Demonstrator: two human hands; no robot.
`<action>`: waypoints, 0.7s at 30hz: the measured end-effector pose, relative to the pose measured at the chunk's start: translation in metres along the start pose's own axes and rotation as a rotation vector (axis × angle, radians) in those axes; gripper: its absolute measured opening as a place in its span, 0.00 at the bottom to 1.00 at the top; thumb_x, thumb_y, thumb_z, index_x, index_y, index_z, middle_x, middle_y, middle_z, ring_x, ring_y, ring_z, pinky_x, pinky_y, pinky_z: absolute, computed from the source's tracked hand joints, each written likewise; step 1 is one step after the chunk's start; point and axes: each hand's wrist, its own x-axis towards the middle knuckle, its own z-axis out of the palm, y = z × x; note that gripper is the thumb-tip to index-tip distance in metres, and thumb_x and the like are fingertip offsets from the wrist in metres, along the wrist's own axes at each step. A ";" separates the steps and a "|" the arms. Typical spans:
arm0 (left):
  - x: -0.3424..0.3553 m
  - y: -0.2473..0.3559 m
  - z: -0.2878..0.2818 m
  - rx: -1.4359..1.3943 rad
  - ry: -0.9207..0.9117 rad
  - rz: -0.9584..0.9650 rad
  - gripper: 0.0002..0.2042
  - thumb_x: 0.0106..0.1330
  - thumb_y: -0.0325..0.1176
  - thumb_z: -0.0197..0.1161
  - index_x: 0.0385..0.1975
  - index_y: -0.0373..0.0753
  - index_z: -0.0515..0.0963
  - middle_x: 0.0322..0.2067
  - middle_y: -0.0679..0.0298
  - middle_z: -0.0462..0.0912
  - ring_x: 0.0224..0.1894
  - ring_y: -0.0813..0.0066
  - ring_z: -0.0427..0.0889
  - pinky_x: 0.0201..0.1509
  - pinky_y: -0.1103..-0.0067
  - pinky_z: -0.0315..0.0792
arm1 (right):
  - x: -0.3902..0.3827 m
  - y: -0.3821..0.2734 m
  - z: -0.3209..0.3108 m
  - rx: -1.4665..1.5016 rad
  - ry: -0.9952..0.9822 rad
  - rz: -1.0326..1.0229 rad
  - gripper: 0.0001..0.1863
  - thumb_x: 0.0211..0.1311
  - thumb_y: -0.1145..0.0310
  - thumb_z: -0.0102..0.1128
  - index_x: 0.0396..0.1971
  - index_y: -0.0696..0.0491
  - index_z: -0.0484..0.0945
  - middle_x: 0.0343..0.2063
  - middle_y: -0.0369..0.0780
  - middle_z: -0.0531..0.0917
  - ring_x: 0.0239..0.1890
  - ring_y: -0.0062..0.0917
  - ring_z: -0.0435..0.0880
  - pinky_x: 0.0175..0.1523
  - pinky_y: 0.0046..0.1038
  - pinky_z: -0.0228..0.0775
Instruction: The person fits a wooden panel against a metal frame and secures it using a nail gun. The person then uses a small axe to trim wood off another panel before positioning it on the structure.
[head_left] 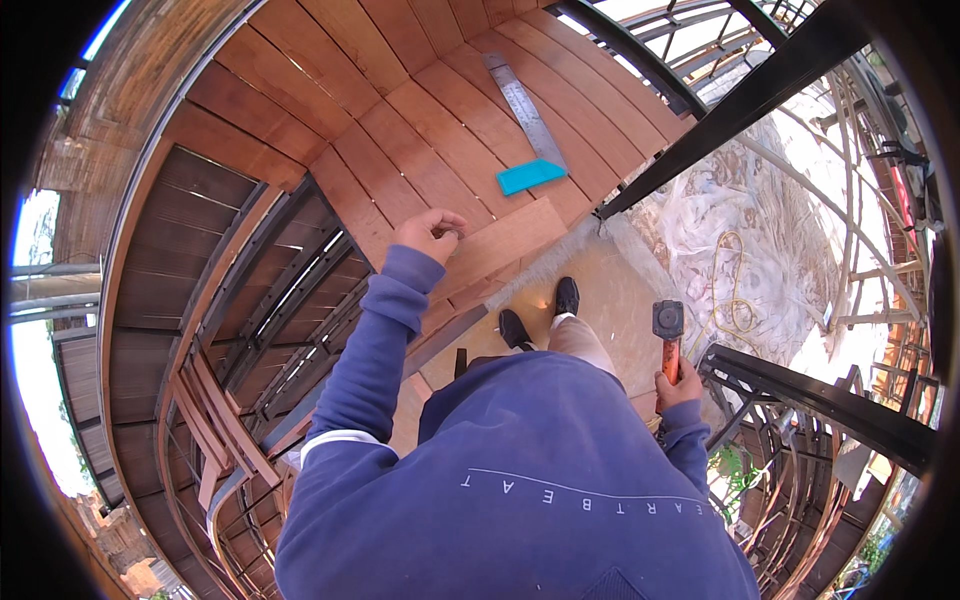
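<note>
My right hand [680, 384] grips a hammer [668, 322] by its orange handle, the dark square head pointing away from me. The hammer hangs in the air to the right of my body. My left hand [432, 235] is closed in a pinch at the left end of a loose reddish-brown wooden board [510, 240]. What its fingertips hold, if anything, is too small to make out. Beyond the board, a try square with a turquoise stock [532, 177] and a metal blade [518, 102] lies flat on the wooden slats [420, 130].
Dark metal beams [740, 110] cross at the upper right, and another beam [820, 400] at the right. Crumpled pale sheeting [770, 240] with a yellow cord [735, 290] lies below. Curved slatted steps [180, 270] with a metal frame run down the left. My shoes [567, 296] stand on a tan floor.
</note>
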 end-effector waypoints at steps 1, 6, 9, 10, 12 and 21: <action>0.001 -0.002 0.000 -0.038 0.029 0.015 0.09 0.62 0.21 0.58 0.40 0.36 0.82 0.33 0.64 0.86 0.35 0.81 0.82 0.38 0.82 0.75 | -0.002 0.004 0.001 -0.009 -0.007 0.005 0.26 0.46 0.65 0.66 0.47 0.60 0.76 0.32 0.46 0.83 0.35 0.33 0.83 0.44 0.31 0.73; 0.002 0.027 0.010 -0.176 0.039 0.054 0.08 0.61 0.24 0.62 0.40 0.36 0.81 0.35 0.64 0.85 0.33 0.81 0.81 0.36 0.82 0.74 | -0.011 -0.004 0.001 -0.020 0.010 -0.016 0.25 0.46 0.66 0.66 0.47 0.59 0.77 0.31 0.45 0.82 0.33 0.30 0.82 0.43 0.30 0.73; 0.004 0.043 0.047 -0.140 -0.050 0.126 0.08 0.60 0.25 0.64 0.39 0.35 0.81 0.34 0.64 0.85 0.31 0.80 0.81 0.36 0.81 0.75 | -0.014 -0.010 0.002 0.060 0.019 0.007 0.25 0.47 0.66 0.66 0.47 0.60 0.77 0.31 0.44 0.83 0.33 0.28 0.82 0.43 0.29 0.73; 0.006 0.045 0.059 -0.110 -0.083 0.148 0.08 0.60 0.25 0.65 0.39 0.35 0.81 0.34 0.64 0.85 0.31 0.80 0.81 0.35 0.80 0.75 | -0.013 -0.007 0.004 0.072 0.007 -0.030 0.25 0.48 0.68 0.65 0.48 0.61 0.75 0.30 0.42 0.81 0.30 0.25 0.80 0.39 0.27 0.72; 0.009 0.049 0.079 -0.031 -0.132 0.178 0.07 0.58 0.27 0.66 0.36 0.36 0.81 0.31 0.62 0.84 0.32 0.75 0.83 0.36 0.78 0.76 | -0.008 0.001 0.009 0.103 -0.010 -0.097 0.23 0.51 0.73 0.63 0.48 0.63 0.73 0.27 0.37 0.79 0.24 0.19 0.77 0.30 0.24 0.70; 0.012 0.036 0.094 0.183 -0.031 0.498 0.08 0.57 0.25 0.66 0.36 0.36 0.81 0.30 0.61 0.81 0.29 0.68 0.81 0.35 0.76 0.75 | -0.027 -0.029 0.009 0.157 -0.025 -0.048 0.27 0.46 0.67 0.65 0.49 0.60 0.76 0.31 0.42 0.82 0.33 0.25 0.82 0.42 0.28 0.74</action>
